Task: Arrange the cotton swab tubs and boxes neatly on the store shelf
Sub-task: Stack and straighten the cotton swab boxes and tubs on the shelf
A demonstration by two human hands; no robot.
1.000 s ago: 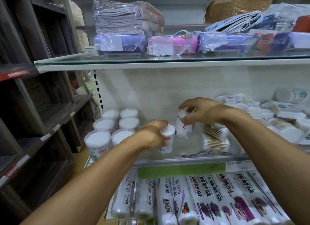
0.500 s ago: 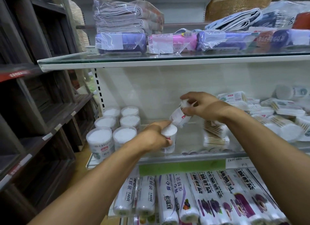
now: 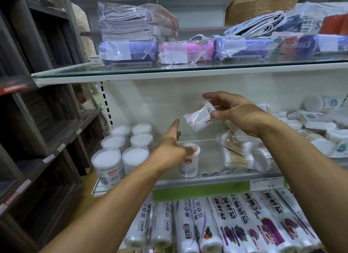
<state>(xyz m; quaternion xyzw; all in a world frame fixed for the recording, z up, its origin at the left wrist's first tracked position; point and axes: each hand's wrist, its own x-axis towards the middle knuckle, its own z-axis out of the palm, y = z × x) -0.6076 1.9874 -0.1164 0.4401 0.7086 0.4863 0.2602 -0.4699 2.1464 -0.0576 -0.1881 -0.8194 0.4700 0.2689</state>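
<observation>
Head view: right hand [image 3: 235, 111] pinches tilted swab pack [image 3: 201, 116], seemingly.

On the bottom shelf, two clear rolls of bags [image 3: 150, 226] carry vertical Chinese print reading "保鲜袋" with "140只". Beside them, a white roll [image 3: 199, 224] shows "背心 保鲜袋", and the roll to its left [image 3: 185, 234] bears a blue brand mark too blurred to read for certain. Further right, the purple-patterned rolls [image 3: 250, 222] read "PE保鲜袋" and "PLASTIC WRAP". A white price tag [image 3: 266, 184] on the shelf edge has handwriting that cannot be made out. Labels on the cotton swab tubs [image 3: 108, 169] and on the packs on the top shelf are too blurred to read.
</observation>
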